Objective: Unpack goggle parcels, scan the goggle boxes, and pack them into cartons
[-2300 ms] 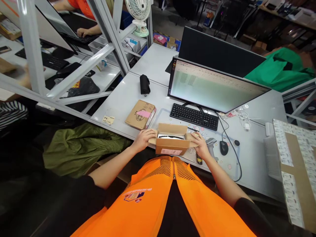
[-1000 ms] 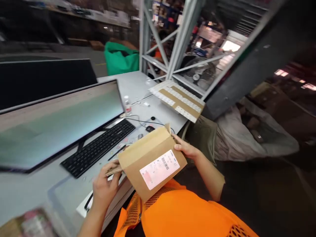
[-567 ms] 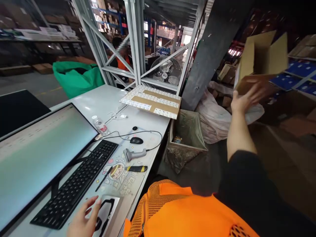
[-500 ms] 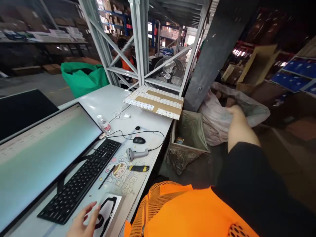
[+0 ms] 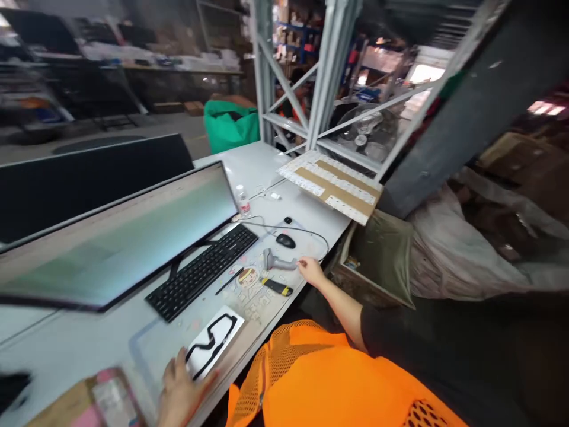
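A flat white box (image 5: 215, 342) with a thick black outline on its face lies near the desk's front edge. My left hand (image 5: 183, 388) holds its near end, fingers along one side and thumb on the other. Farther along the desk, a grey handheld barcode scanner (image 5: 280, 261) rests with its cable running from it. My right hand (image 5: 311, 271) has its fingertips closed at the end of the scanner's handle. Just in front of the scanner is a black-and-yellow utility knife (image 5: 276, 286). A thin black pen (image 5: 229, 281) lies beside the keyboard.
A monitor (image 5: 133, 237) and black keyboard (image 5: 202, 270) take up the left. A mouse (image 5: 285, 241), plastic bottle (image 5: 243, 200) and cardboard sheet (image 5: 331, 184) are farther back. A blurred package (image 5: 111, 397) sits at lower left. Beside the desk stands a lined bin (image 5: 382, 255).
My right hand has come from above the white sack on the right to the scanner's handle. The view has turned left, bringing the package into sight. My left hand stays at the white box.
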Action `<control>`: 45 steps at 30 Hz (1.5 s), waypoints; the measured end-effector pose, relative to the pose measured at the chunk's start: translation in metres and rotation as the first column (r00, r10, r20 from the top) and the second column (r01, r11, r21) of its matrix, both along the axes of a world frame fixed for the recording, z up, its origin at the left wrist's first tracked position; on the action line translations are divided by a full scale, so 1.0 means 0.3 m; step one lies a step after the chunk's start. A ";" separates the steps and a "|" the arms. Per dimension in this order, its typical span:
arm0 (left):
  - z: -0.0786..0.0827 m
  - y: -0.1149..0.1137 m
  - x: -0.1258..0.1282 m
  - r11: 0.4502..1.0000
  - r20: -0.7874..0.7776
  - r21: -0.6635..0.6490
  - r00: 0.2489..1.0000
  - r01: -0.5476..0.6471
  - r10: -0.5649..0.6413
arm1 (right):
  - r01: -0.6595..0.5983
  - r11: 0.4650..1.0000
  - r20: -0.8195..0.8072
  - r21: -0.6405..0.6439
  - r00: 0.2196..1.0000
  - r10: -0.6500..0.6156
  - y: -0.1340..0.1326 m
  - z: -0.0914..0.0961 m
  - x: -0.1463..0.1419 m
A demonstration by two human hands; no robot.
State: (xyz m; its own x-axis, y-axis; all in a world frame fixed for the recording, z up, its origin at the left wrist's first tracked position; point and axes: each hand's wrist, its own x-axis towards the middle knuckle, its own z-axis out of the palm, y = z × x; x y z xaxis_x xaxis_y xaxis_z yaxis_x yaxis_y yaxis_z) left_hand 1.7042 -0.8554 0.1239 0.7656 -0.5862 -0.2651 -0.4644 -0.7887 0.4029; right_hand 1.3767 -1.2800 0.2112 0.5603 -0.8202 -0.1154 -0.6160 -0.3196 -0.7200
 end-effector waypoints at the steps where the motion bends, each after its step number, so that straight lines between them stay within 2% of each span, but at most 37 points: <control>1: 0.023 -0.013 -0.033 1.000 -0.025 0.028 1.000 -0.011 0.012 | -0.057 0.998 0.002 0.011 0.998 0.057 0.036 -0.044 0.060; 3: 0.072 -0.042 -0.086 0.994 -0.066 0.106 0.997 -0.036 0.043 | -0.158 0.987 -0.004 0.041 0.987 0.158 0.119 -0.138 0.183; 5: 0.102 -0.069 -0.103 0.992 -0.048 0.122 0.998 -0.040 0.046 | -0.257 0.964 -0.018 0.067 0.966 0.259 0.197 -0.234 0.297; 7: 0.105 -0.080 -0.094 0.996 0.005 0.086 0.999 -0.036 0.035 | -0.304 0.952 -0.032 0.025 0.952 0.305 0.250 -0.315 0.393; 9: 0.093 -0.074 -0.090 0.993 0.011 0.077 0.996 -0.089 0.088 | -0.297 0.952 -0.069 -0.067 0.954 0.293 0.271 -0.368 0.467; 12: 0.067 -0.047 -0.116 0.988 0.009 0.053 0.990 -0.144 0.144 | -0.255 0.953 -0.206 -0.166 0.954 0.219 0.276 -0.395 0.543; 15: 0.029 -0.005 -0.151 0.976 -0.018 -0.134 0.985 -0.170 0.169 | -0.186 0.963 -0.325 -0.195 0.939 0.115 0.289 -0.394 0.594; 17: -0.004 0.024 -0.173 0.922 -0.057 -0.330 0.979 -0.203 0.195 | -0.135 0.968 -0.345 -0.213 0.937 0.054 0.296 -0.396 0.615; 19: -0.035 0.043 -0.197 0.842 -0.080 -0.482 0.969 -0.244 0.235 | -0.083 0.965 -0.335 -0.249 0.942 -0.006 0.285 -0.401 0.622; 21: -0.057 0.049 -0.221 0.777 -0.073 -0.571 0.959 -0.265 0.274 | -0.026 0.964 -0.345 -0.266 0.936 -0.070 0.252 -0.405 0.616; 23: -0.069 0.043 -0.241 0.743 -0.064 -0.613 0.953 -0.271 0.295 | 0.009 0.979 -0.426 -0.204 0.900 -0.097 0.207 -0.404 0.600; 26: -0.071 0.028 -0.259 0.728 -0.067 -0.628 0.952 -0.274 0.300 | -0.008 0.997 -0.527 -0.077 0.849 -0.035 0.143 -0.389 0.577; 28: -0.066 0.021 -0.260 0.735 -0.075 -0.618 0.952 -0.279 0.298 | -0.042 0.998 -0.527 -0.051 0.850 0.009 0.110 -0.363 0.569; 30: -0.058 0.018 -0.256 0.756 -0.091 -0.588 0.952 -0.289 0.294 | -0.085 0.996 -0.499 0.029 0.862 0.088 0.081 -0.316 0.562; 32: -0.051 0.018 -0.249 0.782 -0.107 -0.548 0.952 -0.296 0.286 | -0.158 0.966 -0.444 0.205 0.864 0.236 0.059 -0.245 0.548; 33: -0.047 0.019 -0.245 0.794 -0.109 -0.533 0.954 -0.293 0.279 | -0.216 0.917 -0.383 0.334 0.858 0.342 0.051 -0.201 0.539; 34: -0.044 0.020 -0.241 0.804 -0.107 -0.521 0.957 -0.285 0.270 | -0.284 0.836 -0.291 0.469 0.844 0.450 0.048 -0.153 0.528; 35: -0.042 0.021 -0.237 0.814 -0.103 -0.513 0.961 -0.274 0.258 | -0.352 0.734 -0.179 0.581 0.824 0.537 0.049 -0.102 0.517; 37: -0.036 0.019 -0.230 0.829 -0.097 -0.500 0.968 -0.249 0.232 | -0.464 0.544 0.033 0.700 0.781 0.624 0.065 -0.005 0.501; 38: -0.033 0.016 -0.227 0.836 -0.098 -0.494 0.970 -0.240 0.221 | -0.497 0.490 0.098 0.716 0.766 0.635 0.078 0.036 0.499; 40: -0.024 0.007 -0.222 0.843 -0.108 -0.486 0.973 -0.229 0.202 | -0.523 0.481 0.114 0.703 0.751 0.650 0.108 0.095 0.504; 42: -0.011 0.001 -0.220 0.845 -0.117 -0.487 0.975 -0.223 0.190 | -0.534 0.501 0.091 0.682 0.741 0.666 0.131 0.110 0.516; 44: 0.010 0.012 -0.226 0.844 -0.113 -0.488 0.975 -0.222 0.191 | -0.527 0.555 0.046 0.643 0.751 0.659 0.138 0.080 0.529; 45: 0.023 0.028 -0.235 0.843 -0.104 -0.489 0.974 -0.224 0.199 | -0.513 0.609 0.003 0.605 0.766 0.643 0.134 0.051 0.533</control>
